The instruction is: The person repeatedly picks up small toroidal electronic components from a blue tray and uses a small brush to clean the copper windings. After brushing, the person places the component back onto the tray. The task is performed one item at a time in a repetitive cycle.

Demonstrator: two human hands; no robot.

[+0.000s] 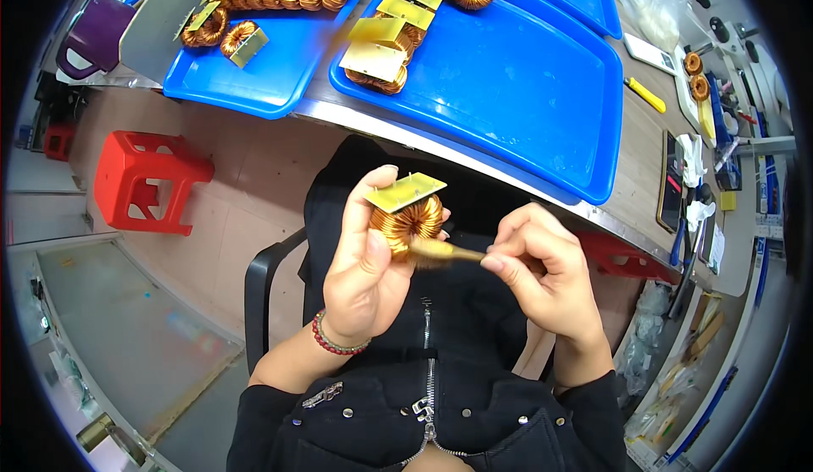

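Observation:
In front of my chest, my left hand (364, 256) grips a copper-wound toroidal coil (398, 228) by its side, fingers and thumb around it. A flat yellow-green circuit board (409, 191) sits on top of the coil, with short pins sticking up. My right hand (542, 273) pinches the thin end of a small tan-handled brush (440, 250) between thumb and fingers. The brush's wider head lies against the lower right of the coil; motion blurs it, so its bristles are hard to make out.
Blue trays (508, 91) on the bench hold several similar coils with boards, including one single coil (244, 42) at left. A yellow-handled tool (645, 94) and a phone-like device (671, 180) lie at right. A red stool (148, 180) stands on the floor; a purple mug (97, 32) is far left.

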